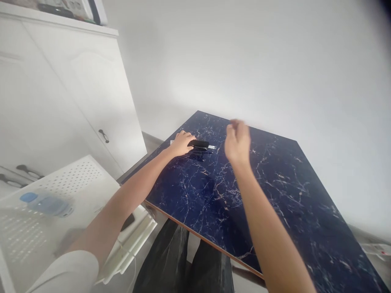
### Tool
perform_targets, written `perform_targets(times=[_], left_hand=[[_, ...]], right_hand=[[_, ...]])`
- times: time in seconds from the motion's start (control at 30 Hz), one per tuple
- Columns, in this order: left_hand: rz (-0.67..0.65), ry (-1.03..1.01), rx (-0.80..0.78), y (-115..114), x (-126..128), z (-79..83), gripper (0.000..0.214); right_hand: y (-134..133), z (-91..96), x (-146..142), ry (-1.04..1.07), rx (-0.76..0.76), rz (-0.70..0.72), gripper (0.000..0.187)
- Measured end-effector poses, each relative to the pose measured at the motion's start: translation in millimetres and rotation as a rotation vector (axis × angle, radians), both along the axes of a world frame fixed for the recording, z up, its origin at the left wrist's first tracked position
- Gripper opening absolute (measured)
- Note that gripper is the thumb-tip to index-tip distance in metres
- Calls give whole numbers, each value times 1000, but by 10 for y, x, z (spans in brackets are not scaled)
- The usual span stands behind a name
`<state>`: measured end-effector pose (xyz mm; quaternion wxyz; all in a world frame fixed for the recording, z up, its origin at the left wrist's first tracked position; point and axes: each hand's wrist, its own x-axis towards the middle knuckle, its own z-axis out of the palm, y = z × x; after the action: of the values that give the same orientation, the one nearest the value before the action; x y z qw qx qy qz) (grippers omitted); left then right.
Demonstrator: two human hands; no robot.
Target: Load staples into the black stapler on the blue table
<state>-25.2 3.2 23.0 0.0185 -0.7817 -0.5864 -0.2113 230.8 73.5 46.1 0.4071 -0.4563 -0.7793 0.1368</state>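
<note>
While sitting at the dark blue marbled tabletop (275,195), I am reaching both bare arms out over it. It is taking up most of the view, with a plain white wall behind it. A white cabinet (76,93) with dark handles is standing off to my left, well apart from the tabletop. A white perforated tray (76,175) is lying low at my left side, and a clear bottle with a blue cap (45,203) is lying on it, blurred. My dark trousers are showing under the near tabletop edge.

My left hand (182,143) is resting on the tabletop near its far left edge, fingers curled down over one end of a small black object (200,143); whether I am gripping or only pressing it I cannot tell. That black object is lying flat on the tabletop, sticking out to the right of my left hand, with a small pale strip (211,147) touching its right end. Something white is also peeking out just left of that hand, too small to tell.

My right hand (237,140) is hovering above the tabletop, near the black object but apart from it, fingers loosely bunched together, motion-blurred, holding nothing I can see.
</note>
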Motion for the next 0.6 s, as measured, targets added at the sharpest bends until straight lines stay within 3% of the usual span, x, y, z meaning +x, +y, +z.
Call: perform_targets(times=[0.13, 0.2, 0.3, 0.43, 0.6], left_hand=[[-106, -44, 174, 16, 17, 8, 26], [-144, -50, 228, 32, 36, -4, 26], [-174, -42, 262, 56, 72, -37, 30], [-209, 19, 264, 65, 92, -55, 35], [-208, 59, 304, 62, 50, -12, 40]], right_hand=[[-140, -470, -208, 360, -444, -133, 53], [-148, -643, -302, 442, -537, -112, 54], [-137, -736, -322, 537, -583, -104, 55], [-189, -689, -221, 410, -522, -111, 51], [-305, -651, -205, -23, -145, -201, 48]])
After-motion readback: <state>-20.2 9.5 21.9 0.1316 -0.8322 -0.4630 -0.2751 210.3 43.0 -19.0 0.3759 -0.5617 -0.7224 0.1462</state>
